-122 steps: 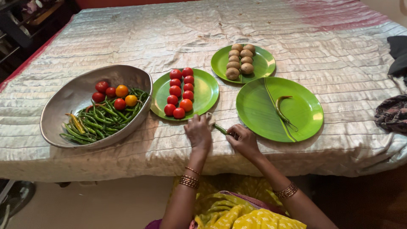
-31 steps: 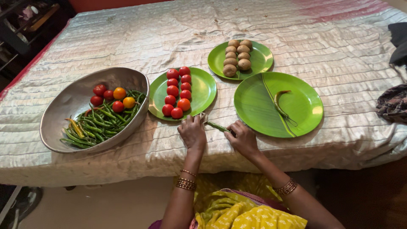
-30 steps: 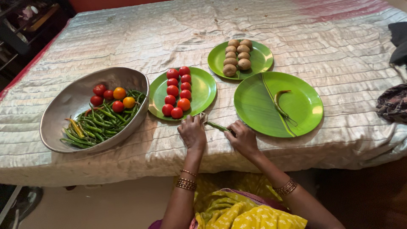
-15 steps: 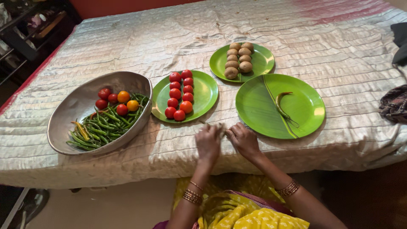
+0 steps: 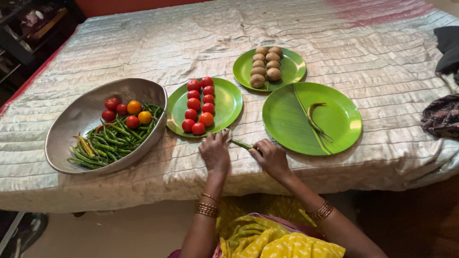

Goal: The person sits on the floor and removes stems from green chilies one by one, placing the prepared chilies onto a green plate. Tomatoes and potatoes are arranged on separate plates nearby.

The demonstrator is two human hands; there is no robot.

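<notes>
The left hand (image 5: 214, 151) has drawn back left from the right hand (image 5: 270, 156), baring the green chilli (image 5: 242, 144) again — it spans both closed grips, a pale cloth (image 5: 226, 134) bunched in the left, beside the tomato plate (image 5: 228, 102).

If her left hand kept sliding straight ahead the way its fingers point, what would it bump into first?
Probably the tomato plate. The left hand points up the cloth, and that plate's near rim lies just beyond its fingertips, with the tomatoes right behind. Depth is hard to judge from above, so take this as likely.
</notes>
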